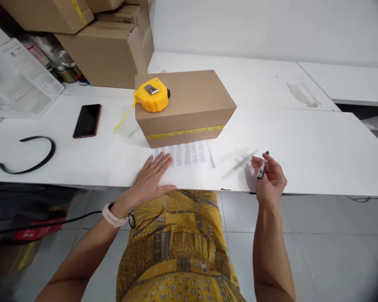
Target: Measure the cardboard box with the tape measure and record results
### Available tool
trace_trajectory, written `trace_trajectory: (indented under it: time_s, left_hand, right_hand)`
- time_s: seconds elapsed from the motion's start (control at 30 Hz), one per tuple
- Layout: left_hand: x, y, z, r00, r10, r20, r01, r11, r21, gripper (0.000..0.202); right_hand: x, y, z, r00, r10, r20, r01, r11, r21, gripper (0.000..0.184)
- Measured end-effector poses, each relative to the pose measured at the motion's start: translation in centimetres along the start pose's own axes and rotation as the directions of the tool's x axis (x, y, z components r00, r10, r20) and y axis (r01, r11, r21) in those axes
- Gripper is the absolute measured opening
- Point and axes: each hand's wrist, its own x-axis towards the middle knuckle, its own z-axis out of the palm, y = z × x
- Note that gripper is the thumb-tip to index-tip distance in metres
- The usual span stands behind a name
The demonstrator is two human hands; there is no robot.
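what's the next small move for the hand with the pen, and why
Probably bring the right hand with the pen left, over to the printed sheet. The left hand already lies flat on that sheet, pinning it, and the tape measure sits on the cardboard box with its tape run along the side.

You wear a pale pink watch [112, 217] on your left wrist — bare forearms — and a yellow patterned garment [176, 247]

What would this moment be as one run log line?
left hand flat on printed sheet | right hand holds pen | tape measure on box
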Motion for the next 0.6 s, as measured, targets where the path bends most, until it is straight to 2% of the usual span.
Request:
trace_trajectory:
  time_s: [0.13, 0.27, 0.43, 0.53, 0.6]
  left_hand:
    - [1.7, 2.1, 0.2, 0.997, 0.074, 0.026, -0.074, 0.997, -0.019, 0.086]
    - [2.1, 3.5, 0.4, 0.992, 0.122, 0.039, -0.120, 0.992, -0.034, 0.083]
    - [2.1, 5.2, 0.8, 0.981, 0.183, 0.057, -0.179, 0.982, -0.060, 0.081]
    - [2.6, 6.2, 1.2, 0.979, 0.202, 0.031, -0.200, 0.977, -0.068, 0.081]
    - [3.0, 6.7, 1.6, 0.977, 0.213, -0.001, -0.213, 0.975, -0.070, 0.080]
  right_hand:
    - [-0.2, -0.4, 0.6, 0.993, -0.042, -0.113, 0.035, 0.997, -0.064, 0.039]
    - [-1.4, -1.4, 1.0, 0.975, -0.095, -0.200, 0.083, 0.994, -0.066, 0.039]
    - [-3.5, -3.4, 2.2, 0.985, -0.092, -0.149, 0.103, 0.993, 0.065, 0.047]
    - [-2.0, -3.6, 2.5, 0.968, -0.089, -0.234, 0.090, 0.996, -0.008, 0.045]
    - [0.1, -3.0, 2.4, 0.973, -0.035, -0.228, 0.021, 0.998, -0.064, 0.044]
